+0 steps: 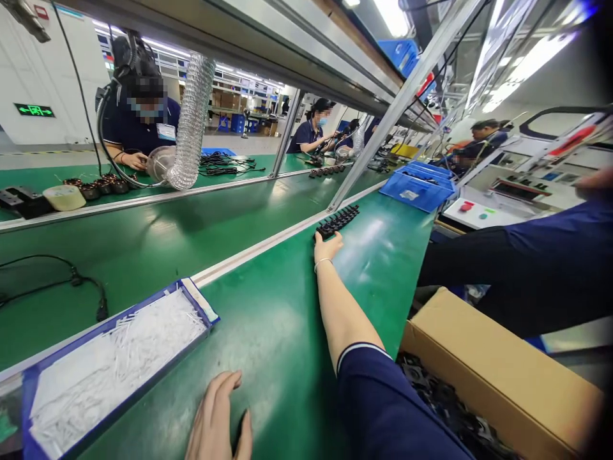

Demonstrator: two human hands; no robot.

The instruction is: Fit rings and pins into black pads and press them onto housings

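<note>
My right hand (328,246) is stretched far out over the green bench. Its thumb and fingers close around the near end of a row of small black parts (339,220), which stand side by side along the bench's metal rail. The far end of that row sticks out beyond my fingers; what exactly the fingertips grip is partly hidden. Nearer to me, my left hand (218,418) hovers over or rests on the green surface, thumb and fingers apart, holding nothing. Left of it lies a blue-edged tray (119,358) full of thin white strips or tubes.
An open cardboard box (498,364) with black parts stands at the lower right, beside a person's dark-clothed leg. Blue bins (416,188) sit at the bench's far end. A slanting metal post (407,102) rises from the rail. Several co-workers sit across the line; a black cable (71,275) lies left.
</note>
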